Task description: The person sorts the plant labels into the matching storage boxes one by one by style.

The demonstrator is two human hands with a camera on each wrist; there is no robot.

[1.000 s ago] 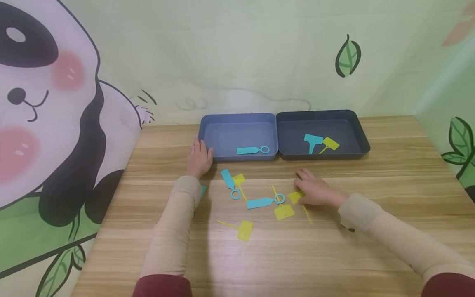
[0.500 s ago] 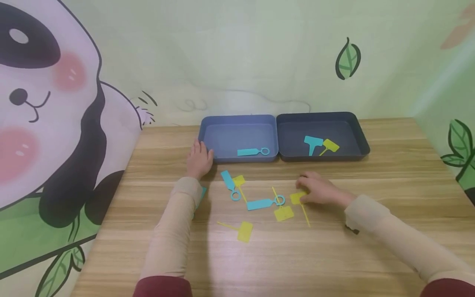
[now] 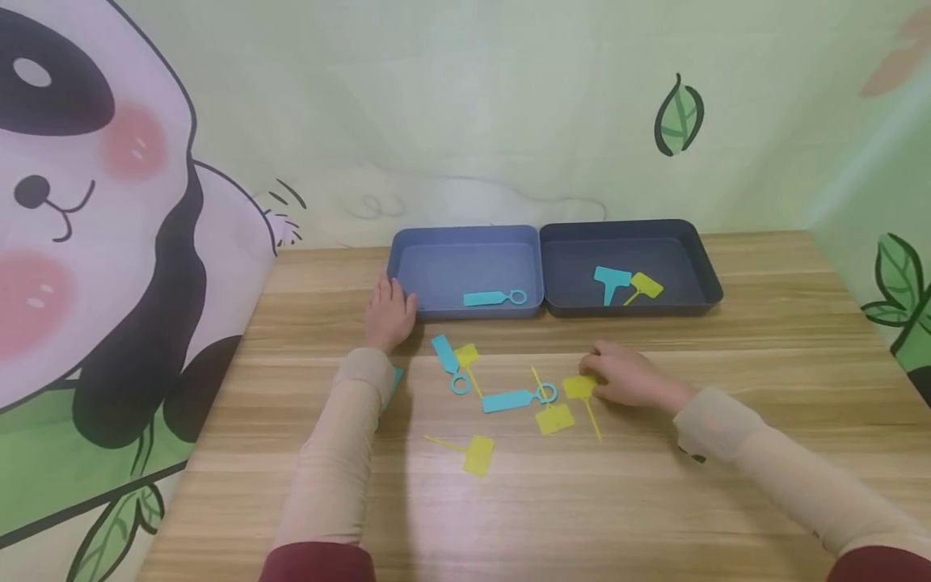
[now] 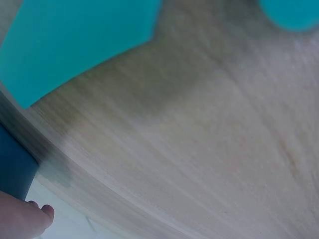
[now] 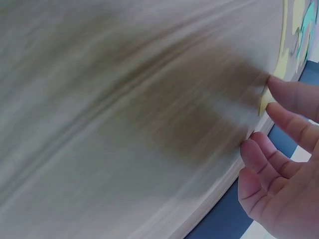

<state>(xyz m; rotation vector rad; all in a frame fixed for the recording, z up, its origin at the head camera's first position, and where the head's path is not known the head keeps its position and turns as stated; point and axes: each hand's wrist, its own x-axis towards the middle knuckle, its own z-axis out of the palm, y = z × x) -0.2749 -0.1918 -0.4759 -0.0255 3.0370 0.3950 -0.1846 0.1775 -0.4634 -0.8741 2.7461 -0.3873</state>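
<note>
My right hand (image 3: 629,373) is low over the table, thumb and forefinger pinching the edge of a yellow T-shaped plant label (image 3: 579,386). In the right wrist view, a corner of this label (image 5: 281,64) shows between the two fingertips. My left hand (image 3: 389,314) rests with fairly straight fingers at the left front corner of the blue tray (image 3: 436,263). A teal ring-ended tag (image 3: 483,298) lies in that tray. Under the left sleeve a teal piece (image 3: 394,384) is partly hidden; in the left wrist view a teal piece (image 4: 79,45) fills the upper left.
A dark tray (image 3: 662,250) adjoins the blue one and holds a teal T-shaped label (image 3: 613,279) and a yellow label (image 3: 647,284). On the wooden table lie teal ring tags (image 3: 507,400) and several yellow labels (image 3: 478,455). A panda-print wall covering stands behind.
My right hand has drawn slightly to the right, its forefinger more bent, and the yellow label beside it has turned a little. My left hand has stayed at the tray.
</note>
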